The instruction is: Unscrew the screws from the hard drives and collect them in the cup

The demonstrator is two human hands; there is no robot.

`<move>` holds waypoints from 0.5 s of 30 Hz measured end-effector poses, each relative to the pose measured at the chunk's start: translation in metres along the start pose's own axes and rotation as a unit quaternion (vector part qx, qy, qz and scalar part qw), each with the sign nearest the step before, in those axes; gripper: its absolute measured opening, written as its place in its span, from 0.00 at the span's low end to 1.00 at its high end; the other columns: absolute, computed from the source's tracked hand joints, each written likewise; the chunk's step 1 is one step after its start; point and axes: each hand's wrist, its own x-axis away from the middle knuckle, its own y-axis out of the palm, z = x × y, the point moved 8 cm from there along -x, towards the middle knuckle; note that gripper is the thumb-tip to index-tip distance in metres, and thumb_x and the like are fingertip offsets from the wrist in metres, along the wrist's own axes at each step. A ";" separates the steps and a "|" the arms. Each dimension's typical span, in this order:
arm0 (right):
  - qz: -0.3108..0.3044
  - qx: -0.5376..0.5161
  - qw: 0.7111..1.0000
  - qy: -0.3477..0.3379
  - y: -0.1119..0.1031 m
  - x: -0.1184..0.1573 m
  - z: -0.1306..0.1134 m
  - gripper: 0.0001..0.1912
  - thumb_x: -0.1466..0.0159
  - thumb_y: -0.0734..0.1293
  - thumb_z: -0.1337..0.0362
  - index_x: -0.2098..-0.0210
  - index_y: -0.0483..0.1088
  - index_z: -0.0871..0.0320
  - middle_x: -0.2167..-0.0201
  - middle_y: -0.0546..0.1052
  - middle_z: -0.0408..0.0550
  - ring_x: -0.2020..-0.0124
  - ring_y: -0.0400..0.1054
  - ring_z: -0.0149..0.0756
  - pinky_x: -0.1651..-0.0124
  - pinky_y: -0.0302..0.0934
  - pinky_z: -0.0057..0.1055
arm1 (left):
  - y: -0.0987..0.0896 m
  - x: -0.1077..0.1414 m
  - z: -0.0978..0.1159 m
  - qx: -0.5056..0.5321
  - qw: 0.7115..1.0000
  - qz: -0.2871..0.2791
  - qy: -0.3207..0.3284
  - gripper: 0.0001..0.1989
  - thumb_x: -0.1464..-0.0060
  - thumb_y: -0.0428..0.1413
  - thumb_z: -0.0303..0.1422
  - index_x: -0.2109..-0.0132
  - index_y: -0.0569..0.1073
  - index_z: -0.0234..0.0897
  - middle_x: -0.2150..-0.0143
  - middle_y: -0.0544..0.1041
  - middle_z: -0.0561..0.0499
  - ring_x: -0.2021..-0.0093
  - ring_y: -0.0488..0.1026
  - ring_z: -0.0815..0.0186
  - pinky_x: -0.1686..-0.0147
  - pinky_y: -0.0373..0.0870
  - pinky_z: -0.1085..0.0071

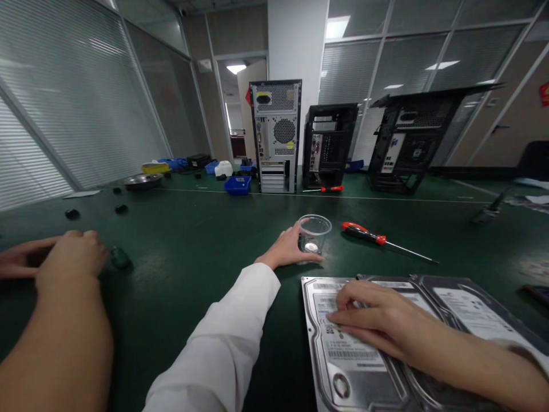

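Observation:
My left hand [288, 247], in a white sleeve, grips a clear plastic cup [317, 236] by its left side, thumb low and fingers around the wall. A small, light, round thing shows at the cup's bottom. Over the nearest hard drive [354, 357], my right hand [377, 317] has thumb and fingers pressed together near its label; whatever they may pinch is too small to make out. Further hard drives [467, 309] lie alongside to the right, partly behind my forearm. Beyond them rests a red and black screwdriver [373, 236], its shaft pointing right.
At the left are a co-worker's hands [72, 257], near a small dark object [120, 258]. A computer tower [278, 137] and two open computer cases [330, 143] stand at the back. Before them lie a blue tray [237, 185] and another screwdriver [332, 189]. A metal bowl [143, 181] sits back left.

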 end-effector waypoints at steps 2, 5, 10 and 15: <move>0.008 0.007 1.000 -0.010 0.001 0.001 0.000 0.12 0.30 0.60 0.67 0.56 0.77 0.55 0.63 0.75 0.49 0.64 0.70 0.35 0.62 0.62 0.29 | 0.000 0.001 -0.001 0.014 1.000 0.005 -0.002 0.57 0.61 0.73 0.46 0.32 0.48 0.42 0.42 0.69 0.45 0.38 0.61 0.52 0.33 0.50 0.50; 0.009 0.002 1.000 -0.010 0.002 0.001 0.000 0.12 0.30 0.61 0.67 0.57 0.77 0.56 0.62 0.77 0.49 0.62 0.71 0.36 0.60 0.62 0.30 | -0.001 0.005 0.000 0.038 0.999 0.008 -0.005 0.57 0.62 0.73 0.46 0.32 0.49 0.42 0.42 0.68 0.43 0.38 0.62 0.52 0.33 0.52 0.49; 0.024 -0.077 0.996 0.024 -0.004 -0.004 0.005 0.11 0.31 0.63 0.67 0.58 0.78 0.58 0.60 0.81 0.48 0.59 0.75 0.37 0.54 0.64 0.31 | -0.004 0.012 0.001 0.067 0.998 -0.001 -0.017 0.59 0.62 0.74 0.45 0.32 0.48 0.41 0.41 0.66 0.40 0.38 0.62 0.51 0.32 0.52 0.47; 0.026 -0.190 0.965 0.179 -0.002 -0.016 0.031 0.08 0.39 0.68 0.68 0.65 0.81 0.57 0.68 0.82 0.45 0.68 0.75 0.34 0.63 0.65 0.27 | -0.008 0.016 -0.004 0.087 0.996 -0.007 -0.014 0.61 0.64 0.74 0.46 0.31 0.46 0.42 0.39 0.64 0.39 0.39 0.62 0.52 0.33 0.55 0.48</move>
